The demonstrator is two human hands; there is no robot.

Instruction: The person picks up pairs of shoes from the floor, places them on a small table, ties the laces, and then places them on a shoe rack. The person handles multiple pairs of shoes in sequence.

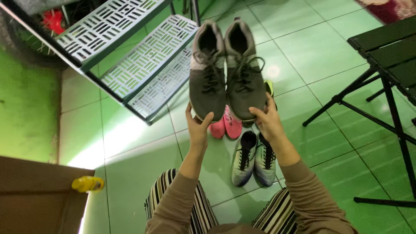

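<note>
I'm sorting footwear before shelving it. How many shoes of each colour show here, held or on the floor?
Grey shoes, held up by the left hand and right hand: 2
Pink shoes on the floor: 2
Silver-and-black shoes on the floor: 2
Yellow-green shoe, mostly hidden: 1 at least
Total: 7

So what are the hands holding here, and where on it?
A pair of grey lace-up sneakers, side by side. The left hand grips the left sneaker at its toe end; the right hand grips the right sneaker likewise.

Long tan-brown sleeves reach both wrists above bare hands, with black-and-white striped trousers (197, 212) below.
</note>
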